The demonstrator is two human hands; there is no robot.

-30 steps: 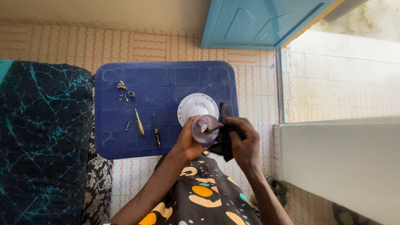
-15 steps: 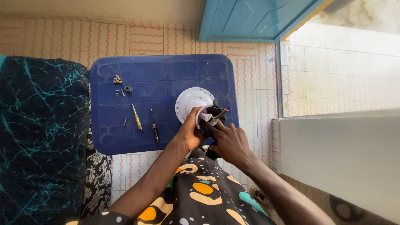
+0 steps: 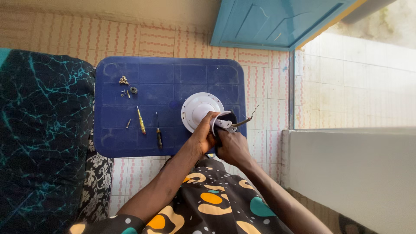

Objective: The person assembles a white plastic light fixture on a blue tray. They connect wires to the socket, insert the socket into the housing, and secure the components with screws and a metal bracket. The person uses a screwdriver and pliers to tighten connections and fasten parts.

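Observation:
My left hand (image 3: 203, 136) and my right hand (image 3: 232, 146) both grip a small dark-and-white part (image 3: 224, 123) at the front right corner of a blue plastic table (image 3: 173, 73). A thin bent wire (image 3: 248, 118) sticks out of that part to the right. Just behind the hands a round white cover (image 3: 198, 109) lies on the table. What sits inside the part is hidden by my fingers.
On the table's left half lie a yellow-handled screwdriver (image 3: 141, 121), a dark-handled screwdriver (image 3: 158, 132), a heap of screws (image 3: 124, 80) and a small black ring (image 3: 133, 90). A dark patterned cushion (image 3: 43, 130) is at the left, a white ledge (image 3: 351, 173) at the right.
My hands have shifted slightly right and turned the part; the bent wire now points out to the right. The white cover stays on the table.

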